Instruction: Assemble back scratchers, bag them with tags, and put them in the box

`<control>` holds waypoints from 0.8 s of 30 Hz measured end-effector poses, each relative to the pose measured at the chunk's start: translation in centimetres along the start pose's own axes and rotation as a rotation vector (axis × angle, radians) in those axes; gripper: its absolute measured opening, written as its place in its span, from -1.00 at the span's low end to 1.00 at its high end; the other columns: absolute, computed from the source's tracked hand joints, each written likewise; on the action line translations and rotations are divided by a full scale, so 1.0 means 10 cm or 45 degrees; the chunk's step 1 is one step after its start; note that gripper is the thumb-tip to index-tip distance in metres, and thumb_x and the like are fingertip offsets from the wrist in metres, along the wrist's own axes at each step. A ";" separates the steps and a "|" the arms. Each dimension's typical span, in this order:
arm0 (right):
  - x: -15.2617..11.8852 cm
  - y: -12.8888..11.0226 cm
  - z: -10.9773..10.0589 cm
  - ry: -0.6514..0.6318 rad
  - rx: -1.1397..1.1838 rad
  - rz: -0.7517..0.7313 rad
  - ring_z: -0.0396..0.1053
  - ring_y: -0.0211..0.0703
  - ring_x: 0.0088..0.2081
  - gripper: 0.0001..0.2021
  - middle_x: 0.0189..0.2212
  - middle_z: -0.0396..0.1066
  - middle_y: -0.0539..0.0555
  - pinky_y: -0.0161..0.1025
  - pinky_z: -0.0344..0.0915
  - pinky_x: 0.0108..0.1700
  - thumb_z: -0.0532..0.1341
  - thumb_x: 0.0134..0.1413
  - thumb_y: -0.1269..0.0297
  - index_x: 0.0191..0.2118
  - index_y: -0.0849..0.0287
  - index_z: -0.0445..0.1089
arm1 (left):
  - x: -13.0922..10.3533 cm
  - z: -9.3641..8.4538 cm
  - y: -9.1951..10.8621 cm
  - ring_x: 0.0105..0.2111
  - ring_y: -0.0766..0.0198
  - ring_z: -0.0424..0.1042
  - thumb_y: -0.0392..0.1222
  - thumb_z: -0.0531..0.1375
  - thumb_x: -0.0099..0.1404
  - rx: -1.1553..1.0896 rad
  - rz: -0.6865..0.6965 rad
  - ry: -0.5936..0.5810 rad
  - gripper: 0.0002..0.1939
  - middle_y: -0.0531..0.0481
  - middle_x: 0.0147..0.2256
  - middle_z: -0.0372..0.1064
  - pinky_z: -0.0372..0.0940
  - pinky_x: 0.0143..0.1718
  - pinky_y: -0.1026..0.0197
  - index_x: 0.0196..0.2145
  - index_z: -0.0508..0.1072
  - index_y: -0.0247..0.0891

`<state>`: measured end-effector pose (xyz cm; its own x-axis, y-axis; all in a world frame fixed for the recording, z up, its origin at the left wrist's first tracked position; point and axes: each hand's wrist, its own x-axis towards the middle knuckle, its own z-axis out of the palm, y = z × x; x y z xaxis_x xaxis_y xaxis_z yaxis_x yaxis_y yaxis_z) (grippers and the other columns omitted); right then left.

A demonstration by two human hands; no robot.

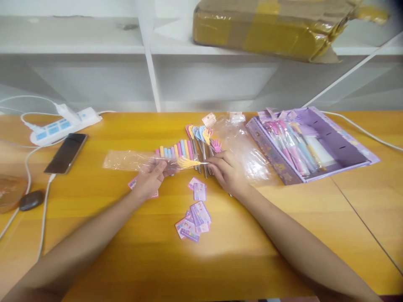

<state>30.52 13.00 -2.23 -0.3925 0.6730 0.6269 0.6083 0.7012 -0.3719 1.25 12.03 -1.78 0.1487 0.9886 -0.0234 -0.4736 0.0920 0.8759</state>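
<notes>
My left hand (150, 179) pinches a long clear plastic sleeve (121, 160) that stretches out to the left. In my right hand (229, 171) is the thin metal rod of a yellow hand-shaped scratcher (186, 162); its yellow head lies at the sleeve's end by my left fingers. Behind the hands, pastel handles (179, 149) lie in a row. Beside them are several rods with pink, blue and yellow hand-shaped heads (200, 133). Small printed cards (200, 213) are scattered in front, and a few are partly hidden under my left hand.
Clear plastic sleeves (245, 151) are piled right of centre. A purple box (341, 132) with wrapped scratchers stands at the right. To the left are a phone (66, 153), a power strip (67, 125), cables and a black mouse (31, 200). A taped carton (267, 29) sits on the shelf.
</notes>
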 end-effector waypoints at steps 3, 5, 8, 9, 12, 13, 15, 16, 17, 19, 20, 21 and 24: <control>0.00 0.00 0.00 -0.027 0.006 -0.023 0.49 0.01 -0.14 -0.77 -0.14 0.52 0.20 -0.01 0.47 -0.09 0.17 0.52 0.25 0.07 0.07 0.56 | 0.00 -0.05 -0.06 -0.21 0.13 0.67 0.05 0.53 0.24 0.037 0.010 -0.012 -0.67 -0.05 -0.22 0.67 0.62 -0.09 -0.02 -0.30 0.59 -0.24; 0.00 -0.02 0.02 -0.035 0.005 -0.057 0.50 0.01 -0.15 -0.78 -0.15 0.53 0.20 -0.03 0.47 -0.10 0.17 0.52 0.26 0.08 0.08 0.55 | 0.00 -0.10 -0.10 -0.20 0.14 0.67 0.04 0.52 0.25 0.093 0.001 -0.026 -0.67 -0.02 -0.22 0.66 0.62 -0.04 -0.04 -0.29 0.57 -0.23; -0.01 -0.07 0.06 -0.004 -0.001 -0.091 0.53 0.00 -0.16 -0.82 -0.16 0.55 0.17 -0.05 0.49 -0.12 0.23 0.49 0.27 0.09 0.07 0.50 | -0.01 -0.14 -0.13 -0.20 0.12 0.70 0.01 0.51 0.27 0.203 -0.001 -0.091 -0.69 0.01 -0.22 0.67 0.62 -0.01 -0.03 -0.21 0.57 -0.19; -0.01 -0.09 0.09 0.022 -0.006 -0.081 0.54 -0.01 -0.18 -0.81 -0.17 0.56 0.16 -0.06 0.49 -0.13 0.25 0.47 0.26 0.11 0.07 0.47 | -0.02 -0.14 -0.13 -0.21 0.10 0.71 0.01 0.50 0.28 0.235 -0.001 -0.114 -0.70 0.00 -0.22 0.67 0.62 -0.01 -0.03 -0.17 0.58 -0.18; -0.03 -0.16 0.15 0.094 -0.017 -0.012 0.56 0.00 -0.23 -0.72 -0.20 0.57 0.13 -0.08 0.51 -0.20 0.31 0.44 0.20 0.17 0.06 0.37 | -0.05 -0.12 -0.11 -0.19 0.04 0.72 -0.01 0.49 0.28 0.349 -0.036 -0.158 -0.68 -0.07 -0.19 0.70 0.62 -0.01 -0.02 -0.11 0.59 -0.19; -0.03 -0.18 0.17 0.101 -0.019 0.006 0.57 0.01 -0.24 -0.69 -0.20 0.57 0.12 -0.08 0.51 -0.21 0.31 0.44 0.17 0.19 0.05 0.34 | -0.06 -0.10 -0.10 -0.19 0.02 0.72 -0.01 0.50 0.27 0.384 -0.046 -0.155 -0.68 -0.09 -0.19 0.71 0.62 -0.02 -0.02 -0.13 0.60 -0.21; -0.04 -0.20 0.18 0.099 -0.020 0.010 0.58 0.02 -0.24 -0.66 -0.20 0.58 0.11 -0.07 0.52 -0.22 0.30 0.44 0.14 0.21 0.04 0.31 | -0.08 -0.08 -0.08 -0.22 0.00 0.73 -0.01 0.52 0.24 0.407 -0.033 -0.108 -0.69 -0.11 -0.22 0.72 0.62 -0.07 0.00 -0.19 0.61 -0.23; -0.04 -0.20 0.17 0.095 -0.027 0.007 0.58 0.02 -0.25 -0.66 -0.20 0.59 0.11 -0.07 0.51 -0.21 0.30 0.44 0.14 0.21 0.04 0.30 | -0.07 -0.07 -0.07 -0.25 0.02 0.73 0.01 0.52 0.22 0.388 -0.009 -0.050 -0.68 -0.11 -0.24 0.72 0.62 -0.10 0.01 -0.21 0.62 -0.23; -0.03 -0.20 0.16 0.095 -0.042 0.010 0.58 0.01 -0.26 -0.67 -0.22 0.59 0.10 -0.07 0.50 -0.21 0.29 0.45 0.15 0.20 0.04 0.31 | -0.07 -0.05 -0.05 -0.30 0.05 0.72 0.03 0.53 0.20 0.353 0.025 0.031 -0.66 -0.09 -0.28 0.71 0.61 -0.15 0.04 -0.23 0.62 -0.24; -0.02 -0.19 0.13 0.096 -0.079 0.045 0.55 -0.01 -0.31 -0.72 -0.26 0.58 0.08 -0.07 0.47 -0.23 0.26 0.46 0.17 0.17 0.05 0.32 | -0.04 -0.03 -0.02 -0.39 0.12 0.69 0.08 0.55 0.16 0.276 0.084 0.210 -0.62 -0.06 -0.35 0.70 0.56 -0.31 0.16 -0.27 0.62 -0.25; -0.01 -0.18 0.12 0.089 -0.090 0.065 0.53 -0.03 -0.34 -0.76 -0.29 0.57 0.06 -0.08 0.44 -0.24 0.25 0.47 0.19 0.14 0.05 0.33 | -0.03 -0.02 -0.01 -0.43 0.15 0.68 0.10 0.55 0.14 0.242 0.100 0.282 -0.60 -0.05 -0.39 0.69 0.50 -0.40 0.21 -0.29 0.61 -0.25; -0.01 -0.17 0.10 0.078 -0.091 0.077 0.51 -0.04 -0.36 -0.80 -0.30 0.57 0.06 -0.09 0.42 -0.25 0.23 0.48 0.20 0.12 0.06 0.35 | -0.01 -0.01 0.00 -0.46 0.17 0.66 0.12 0.56 0.12 0.215 0.110 0.330 -0.58 -0.04 -0.43 0.67 0.43 -0.47 0.25 -0.32 0.61 -0.26; 0.01 -0.15 0.09 0.035 -0.028 0.055 0.47 -0.06 -0.35 -0.92 -0.29 0.57 0.07 -0.11 0.37 -0.25 0.19 0.50 0.24 -0.01 0.06 0.38 | 0.01 0.00 0.01 -0.47 0.14 0.66 0.14 0.55 0.13 0.188 0.098 0.326 -0.57 -0.07 -0.47 0.65 0.38 -0.51 0.25 -0.38 0.61 -0.28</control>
<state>29.01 12.23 -2.22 -0.3465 0.6957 0.6292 0.6396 0.6659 -0.3840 1.20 12.15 -1.70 -0.1149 0.9917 -0.0585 -0.3407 0.0160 0.9401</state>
